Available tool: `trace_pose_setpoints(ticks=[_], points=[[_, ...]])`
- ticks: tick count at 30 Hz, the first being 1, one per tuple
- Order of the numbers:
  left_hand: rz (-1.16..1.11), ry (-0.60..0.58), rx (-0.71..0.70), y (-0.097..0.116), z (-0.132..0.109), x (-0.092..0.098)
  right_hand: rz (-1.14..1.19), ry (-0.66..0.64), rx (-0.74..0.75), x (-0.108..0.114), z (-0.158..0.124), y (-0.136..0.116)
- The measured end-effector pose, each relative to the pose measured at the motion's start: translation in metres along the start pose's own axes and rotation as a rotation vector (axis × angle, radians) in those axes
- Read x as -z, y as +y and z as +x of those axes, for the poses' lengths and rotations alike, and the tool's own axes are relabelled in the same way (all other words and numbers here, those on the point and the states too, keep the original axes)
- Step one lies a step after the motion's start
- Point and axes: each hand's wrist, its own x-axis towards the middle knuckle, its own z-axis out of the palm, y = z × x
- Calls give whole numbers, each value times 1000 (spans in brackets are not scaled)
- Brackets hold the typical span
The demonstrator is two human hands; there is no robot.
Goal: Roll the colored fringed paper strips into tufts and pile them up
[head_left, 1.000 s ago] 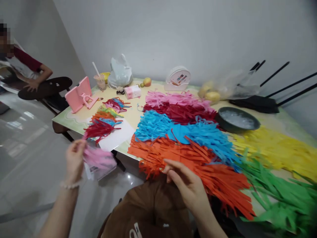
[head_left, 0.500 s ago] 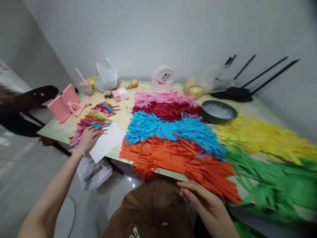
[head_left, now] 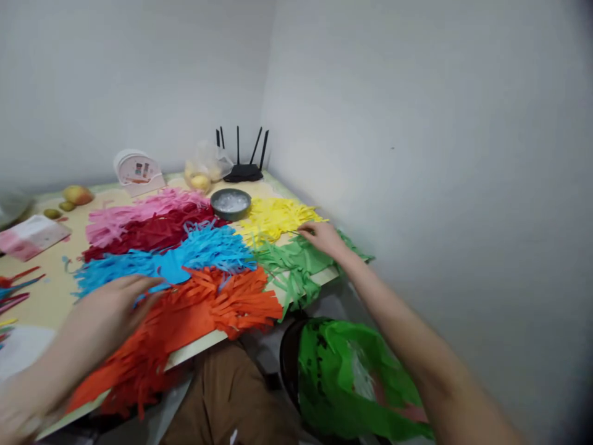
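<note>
My right hand [head_left: 323, 238] reaches to the far right of the table, with thumb and finger pinched together at a thin green strip. Below and around it lie green fringed strips [head_left: 296, 262], some hanging over the table edge. Nearer to me, my left hand [head_left: 109, 318] hovers over the orange fringed strips [head_left: 189, 324], its thumb and fingers apart and nothing visible between them; it is blurred. Blue fringed strips [head_left: 208, 244] lie just beyond its fingertips. Yellow fringed strips [head_left: 278, 216] are beyond my right hand.
Dark red [head_left: 162, 228] and pink strips [head_left: 143, 210] lie farther back. A dark bowl [head_left: 231, 204] stands beside the yellow ones. Behind are a black router [head_left: 243, 173] and a white holder [head_left: 139, 173]. A green bag [head_left: 343, 371] sits below the table at right.
The view has swung right. My right hand has moved from the table's front edge out to the green strips. My left hand has left the small multicoloured strips and is over the orange ones.
</note>
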Motion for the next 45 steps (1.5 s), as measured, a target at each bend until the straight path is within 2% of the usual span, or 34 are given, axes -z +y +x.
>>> trace_pose_setpoints(ticks=[3,6,9,12,16,18,20,23,26,33,38,41,45], points=[[-41,-153,-323,91,96,-29,-67,-39,4,-23,35,-2],[-41,-216,-448,162,181,-71,-138,-38,-30,-39,59,4],[-3,-220,-456,199,243,-117,-165,-36,-65,-43,74,19],[50,-223,-424,211,278,-153,-163,-15,-121,-35,81,43],[100,-220,-341,211,298,-179,-209,100,-244,-15,75,74],[105,-209,-313,211,303,-187,-236,153,-221,-7,70,80],[99,-196,-299,212,305,-194,-241,139,-97,-7,66,76],[88,-183,-279,214,308,-201,-230,30,141,-17,66,61],[83,-179,-257,215,310,-203,-248,-2,240,-29,72,49],[45,-160,-209,216,312,-204,-268,41,263,-35,84,47],[-10,-68,-120,218,318,-204,-228,106,245,-27,71,39],[-69,4,-58,216,326,-193,-185,94,270,-32,57,28],[-182,123,19,207,338,-163,-134,15,270,-54,52,14]])
